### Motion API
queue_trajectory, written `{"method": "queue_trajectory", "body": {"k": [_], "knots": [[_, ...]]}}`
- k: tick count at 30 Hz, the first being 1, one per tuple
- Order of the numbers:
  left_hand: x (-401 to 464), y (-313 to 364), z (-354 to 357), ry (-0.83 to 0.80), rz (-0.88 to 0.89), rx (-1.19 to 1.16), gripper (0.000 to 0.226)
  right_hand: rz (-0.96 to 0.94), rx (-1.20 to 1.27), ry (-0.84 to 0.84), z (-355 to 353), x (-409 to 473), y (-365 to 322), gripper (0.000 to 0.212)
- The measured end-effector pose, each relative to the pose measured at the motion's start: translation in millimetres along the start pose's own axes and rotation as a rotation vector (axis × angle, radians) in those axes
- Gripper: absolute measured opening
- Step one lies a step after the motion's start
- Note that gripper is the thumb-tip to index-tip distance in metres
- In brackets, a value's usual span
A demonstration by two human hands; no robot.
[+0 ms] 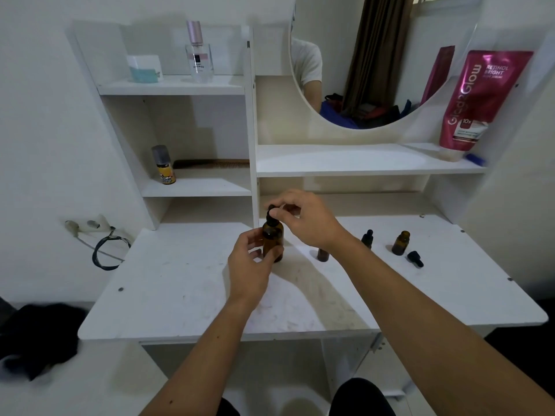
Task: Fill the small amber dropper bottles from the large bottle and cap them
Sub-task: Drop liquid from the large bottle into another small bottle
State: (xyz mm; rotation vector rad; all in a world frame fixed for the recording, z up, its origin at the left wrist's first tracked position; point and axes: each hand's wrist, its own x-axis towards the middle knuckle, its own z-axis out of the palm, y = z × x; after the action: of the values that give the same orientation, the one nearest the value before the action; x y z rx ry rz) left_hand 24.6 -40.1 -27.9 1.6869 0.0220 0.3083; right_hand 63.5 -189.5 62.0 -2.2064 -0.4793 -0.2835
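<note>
The large amber bottle (272, 240) stands upright on the white desk (186, 295). My left hand (250, 267) grips its body from the near side. My right hand (303, 219) pinches the black dropper cap (272, 217) on its neck. To the right, a small amber bottle (322, 254) is mostly hidden behind my right wrist. A capped small bottle (367, 238) shows just past the forearm. Further right stands an uncapped small amber bottle (401, 243), with a loose black dropper cap (415, 258) lying beside it.
Shelves rise behind the desk with a perfume bottle (198, 52), a small yellow bottle (163, 165), a comb (211, 163) and a pink refill pouch (480, 99). A round mirror (369, 61) hangs above. A wall socket with a cable (105, 247) sits left.
</note>
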Motion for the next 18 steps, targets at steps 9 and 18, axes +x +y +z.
{"method": "queue_trajectory", "body": {"k": [9, 18], "knots": [[2.4, -3.7, 0.7, -0.003, -0.008, 0.015, 0.043, 0.05, 0.068, 0.136, 10.9, 2.2, 2.6, 0.005], [2.7, -2.5, 2.0, 0.004, -0.015, 0.046, 0.044, 0.06, 0.08, 0.138, 10.6, 0.6, -0.7, 0.005]]}}
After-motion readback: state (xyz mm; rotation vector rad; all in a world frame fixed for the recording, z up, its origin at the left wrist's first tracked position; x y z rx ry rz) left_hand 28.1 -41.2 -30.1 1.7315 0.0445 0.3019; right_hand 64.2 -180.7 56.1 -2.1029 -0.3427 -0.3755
